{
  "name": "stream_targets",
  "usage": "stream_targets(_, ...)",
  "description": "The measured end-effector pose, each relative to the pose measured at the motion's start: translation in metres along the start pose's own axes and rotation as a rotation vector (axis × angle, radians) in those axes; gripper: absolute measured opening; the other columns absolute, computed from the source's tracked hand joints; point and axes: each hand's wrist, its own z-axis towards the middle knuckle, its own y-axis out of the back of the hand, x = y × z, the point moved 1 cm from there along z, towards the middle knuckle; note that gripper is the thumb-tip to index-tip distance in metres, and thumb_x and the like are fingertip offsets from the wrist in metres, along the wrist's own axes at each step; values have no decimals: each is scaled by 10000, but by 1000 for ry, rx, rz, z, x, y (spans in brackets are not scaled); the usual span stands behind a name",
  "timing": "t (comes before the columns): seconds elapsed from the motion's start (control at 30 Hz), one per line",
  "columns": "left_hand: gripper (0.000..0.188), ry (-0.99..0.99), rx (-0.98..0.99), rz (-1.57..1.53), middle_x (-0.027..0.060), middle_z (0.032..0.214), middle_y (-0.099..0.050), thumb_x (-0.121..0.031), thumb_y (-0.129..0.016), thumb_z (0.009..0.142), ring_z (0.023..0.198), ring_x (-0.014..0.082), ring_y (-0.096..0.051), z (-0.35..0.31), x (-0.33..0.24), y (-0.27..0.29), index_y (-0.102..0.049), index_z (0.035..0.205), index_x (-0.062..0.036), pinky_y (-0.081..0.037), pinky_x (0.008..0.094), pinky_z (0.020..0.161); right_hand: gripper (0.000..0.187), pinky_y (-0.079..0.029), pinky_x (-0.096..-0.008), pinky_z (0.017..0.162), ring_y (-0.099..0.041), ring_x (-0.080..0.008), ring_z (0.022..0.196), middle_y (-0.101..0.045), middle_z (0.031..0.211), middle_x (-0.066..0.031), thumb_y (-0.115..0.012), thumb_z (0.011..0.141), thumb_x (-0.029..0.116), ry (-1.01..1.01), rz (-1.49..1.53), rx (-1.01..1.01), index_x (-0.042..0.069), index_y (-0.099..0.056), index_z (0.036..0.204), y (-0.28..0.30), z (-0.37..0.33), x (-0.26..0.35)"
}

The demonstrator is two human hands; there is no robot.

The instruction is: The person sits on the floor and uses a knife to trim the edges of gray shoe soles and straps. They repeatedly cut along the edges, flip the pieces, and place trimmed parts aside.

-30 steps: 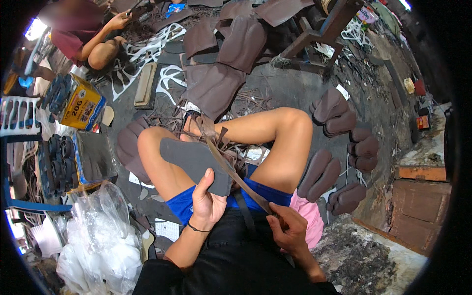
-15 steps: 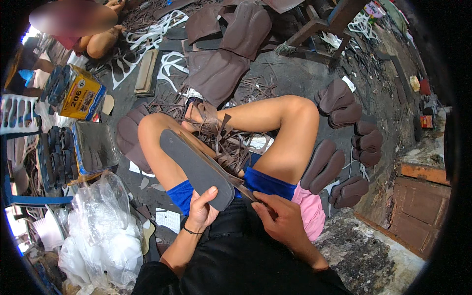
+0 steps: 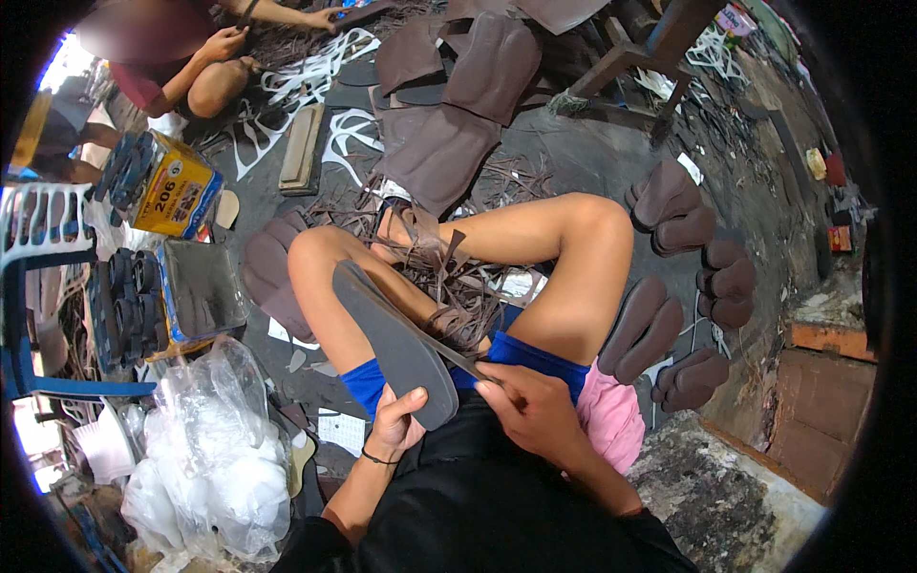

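My left hand (image 3: 396, 428) is closed on the near end of a dark grey shoe sole (image 3: 399, 349), thumb on its flat face. The sole slants up and left over my left thigh. At its right edge my right hand (image 3: 537, 409) pinches a thin, dark, flat piece (image 3: 457, 358) that lies along the edge. Whether that is a knife blade or a trimmed strip I cannot make out. Between my bent legs lies a heap of brown offcut strips (image 3: 458, 310).
Brown soles (image 3: 640, 329) lie in groups on my right, near a wooden frame (image 3: 630, 57). Brown sheets (image 3: 444, 158) are spread ahead. At left are a yellow-blue tin (image 3: 172, 196), a clear plastic bag (image 3: 205, 458) and a blue-framed rack (image 3: 17, 334). Another person (image 3: 181, 72) sits at the far left.
The sole has turned a little, and my right hand has drawn slightly closer to its edge. The whole view has shifted slightly. The other person's arms have come further into view.
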Motion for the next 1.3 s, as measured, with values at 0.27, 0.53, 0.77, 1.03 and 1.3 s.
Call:
stream_targets(0.27, 273, -170, -69, 1343, 135, 1135, -700, -2, -729, 834, 1064, 254, -667, 29, -55, -41, -658, 1097, 9, -505, 358, 961, 365, -415, -244, 465, -520, -72, 516, -693, 799, -50, -641, 985, 260, -496, 781, 61, -28, -631, 1209, 30, 4, -32)
stream_targets(0.53, 434, -1206, 237, 1686, 186, 1298, -616, 12, -722, 744, 1291, 366, -531, 104, -96, -78, -655, 1170, -33, -373, 506, 1115, 350, -391, -212, 456, -493, -39, 514, -580, 669, 50, -790, 874, 249, -453, 738, 236, 37, -674, 1127, 39, -13, -35)
stream_targets(0.77, 688, -550, 268, 1030, 197, 1532, -388, -10, -539, 977, 1364, 264, -436, 163, -69, -38, -169, 1557, -31, -362, 376, 1144, 358, -404, -208, 465, -510, -41, 528, -576, 656, 46, -774, 886, 251, -430, 933, 54, 18, -666, 1136, 48, -28, -36)
stream_targets(1.03, 456, -439, 575, 1399, 141, 1197, -631, -175, -705, 879, 1102, 267, -576, 162, -10, -24, -573, 1276, 9, -442, 392, 988, 450, -458, -267, 509, -516, -74, 533, -570, 789, 15, -742, 911, 256, -444, 1104, 59, -1, -544, 1223, 49, -38, -43)
stream_targets(1.3, 414, -305, 62, 1513, 107, 1002, -691, -154, -568, 1016, 840, 148, -637, 189, -47, -5, -530, 1378, 43, -537, 270, 733, 294, -409, -266, 394, -475, -95, 439, -454, 597, 51, -745, 899, 328, -469, 1123, -1017, 132, -528, 876, 111, -87, -150)
